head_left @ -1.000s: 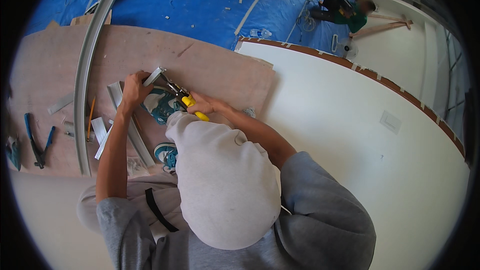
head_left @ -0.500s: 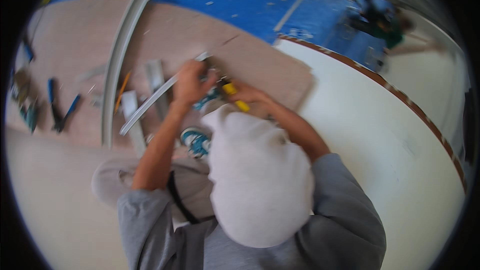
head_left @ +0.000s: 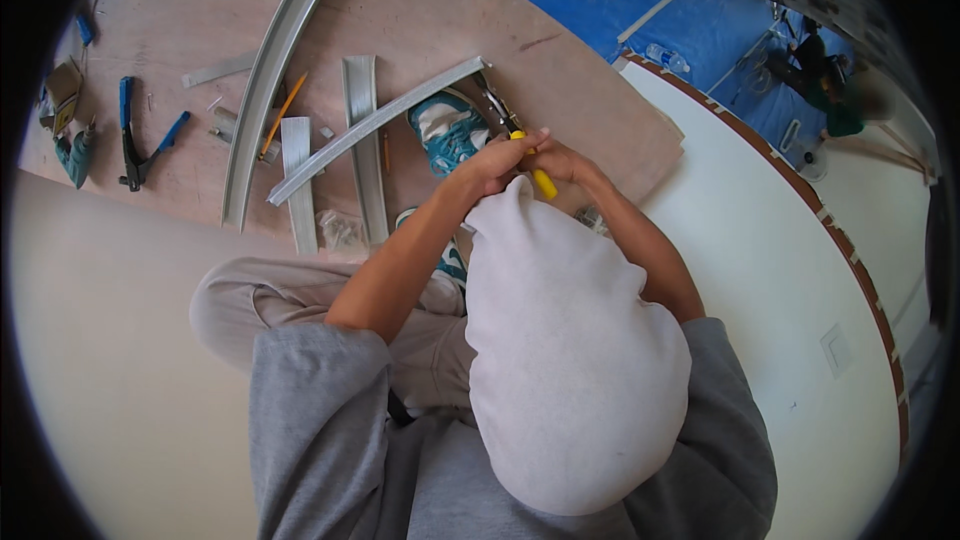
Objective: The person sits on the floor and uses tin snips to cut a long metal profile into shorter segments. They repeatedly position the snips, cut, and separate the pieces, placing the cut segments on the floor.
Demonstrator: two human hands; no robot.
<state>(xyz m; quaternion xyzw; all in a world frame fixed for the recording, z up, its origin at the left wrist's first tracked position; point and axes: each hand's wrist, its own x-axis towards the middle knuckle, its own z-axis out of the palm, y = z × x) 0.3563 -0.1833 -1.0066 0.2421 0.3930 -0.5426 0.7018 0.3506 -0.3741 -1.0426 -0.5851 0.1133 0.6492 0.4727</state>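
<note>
Both of my hands are on a pair of yellow-handled tin snips [head_left: 541, 180]. My left hand [head_left: 492, 165] is closed round one handle, and my right hand [head_left: 562, 160] grips from the other side; the palms are partly hidden. The dark jaws of the snips are at the far end of a thin metal channel [head_left: 385, 120]; whether they bite into it I cannot tell. Neither hand holds the channel, which slants over two flat metal strips, a wider one [head_left: 363, 140] and a shorter one [head_left: 298, 180], and ends beside my teal-and-white shoe [head_left: 447, 135].
A long curved metal track [head_left: 262, 105] lies left of an orange pencil [head_left: 284, 115]. Further left are a blue-handled tool [head_left: 140, 140], a teal tool [head_left: 76, 155] and a small box [head_left: 62, 95]. A clear bag of small parts [head_left: 342, 233] lies near my leg. Another person [head_left: 825, 75] is far right.
My left hand has let go of the metal channel and moved right onto the snips. The channel now lies across the strips. The view has shifted and the blur is gone.
</note>
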